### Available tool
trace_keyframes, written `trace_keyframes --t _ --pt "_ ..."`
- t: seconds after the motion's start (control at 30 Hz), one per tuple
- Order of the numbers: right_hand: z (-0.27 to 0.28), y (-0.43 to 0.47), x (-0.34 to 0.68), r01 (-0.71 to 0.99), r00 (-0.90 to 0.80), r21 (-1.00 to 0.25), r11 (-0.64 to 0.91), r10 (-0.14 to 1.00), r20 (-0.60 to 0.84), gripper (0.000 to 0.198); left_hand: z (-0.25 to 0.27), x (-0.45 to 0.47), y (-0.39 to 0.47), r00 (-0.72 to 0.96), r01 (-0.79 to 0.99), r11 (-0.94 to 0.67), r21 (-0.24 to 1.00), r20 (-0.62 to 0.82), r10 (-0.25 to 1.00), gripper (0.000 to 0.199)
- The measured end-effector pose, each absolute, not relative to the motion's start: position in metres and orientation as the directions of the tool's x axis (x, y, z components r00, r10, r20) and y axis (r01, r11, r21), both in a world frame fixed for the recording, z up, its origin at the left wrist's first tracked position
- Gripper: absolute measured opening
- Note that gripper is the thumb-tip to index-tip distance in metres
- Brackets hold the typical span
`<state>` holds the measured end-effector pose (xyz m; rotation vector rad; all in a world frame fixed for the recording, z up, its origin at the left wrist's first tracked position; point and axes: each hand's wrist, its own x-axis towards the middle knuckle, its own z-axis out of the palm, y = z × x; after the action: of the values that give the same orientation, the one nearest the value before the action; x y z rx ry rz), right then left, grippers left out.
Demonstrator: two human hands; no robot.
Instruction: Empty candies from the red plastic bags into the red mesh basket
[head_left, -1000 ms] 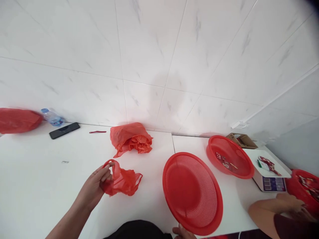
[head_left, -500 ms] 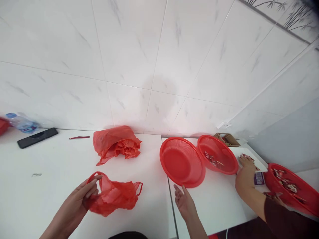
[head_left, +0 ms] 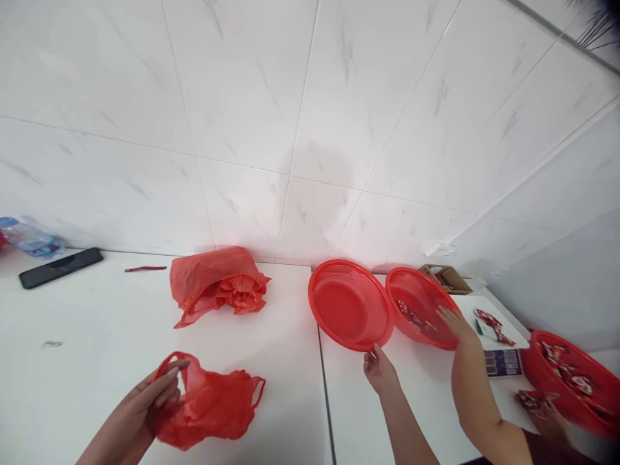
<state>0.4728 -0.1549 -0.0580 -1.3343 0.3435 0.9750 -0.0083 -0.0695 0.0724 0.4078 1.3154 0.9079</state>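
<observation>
My left hand (head_left: 157, 394) is closed on a handle loop of a thin red plastic bag (head_left: 216, 403), which hangs crumpled over the white table with its other loop to the right. At the table seam, my right hand (head_left: 380, 369) has its fingers at the near rim of a red plastic basket (head_left: 343, 310) with perforated sides, thumb and fingers pinching that rim. Nothing lies inside this basket. Behind the held bag lies a bundled red plastic bag (head_left: 208, 274), its contents hidden.
Right of my basket, a co-worker's hand (head_left: 455, 323) reaches over a second red basket (head_left: 404, 284) holding small wrapped packets. Farther right are a white tray (head_left: 508, 316) with packets, a cardboard box (head_left: 458, 281) and a filled red basket (head_left: 537, 342). A phone (head_left: 61, 268) and bottle (head_left: 31, 239) lie left.
My right hand has moved right and up onto the basket's rim, and its fingers have closed. The basket has shifted slightly away. The co-worker's hand has gone from the tray to the second basket.
</observation>
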Motion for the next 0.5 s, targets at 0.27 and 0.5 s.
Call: trace_keyframes --t 0.27,0.5 --pt "-0.062 -0.139 0.462 -0.792 0.432 -0.592 -0.150 0.547 -0.717 0.024 0.069 -0.002 -0.071 0.082 -0.349 0.667 0.659 -0.687 0.722 0.039" --pt "-0.067 -0.113 0.449 -0.801 0.476 -0.598 -0.041 0.561 -0.677 0.009 0.074 -0.001 -0.072 0.061 -0.354 0.661 0.662 -0.689 0.722 0.042"
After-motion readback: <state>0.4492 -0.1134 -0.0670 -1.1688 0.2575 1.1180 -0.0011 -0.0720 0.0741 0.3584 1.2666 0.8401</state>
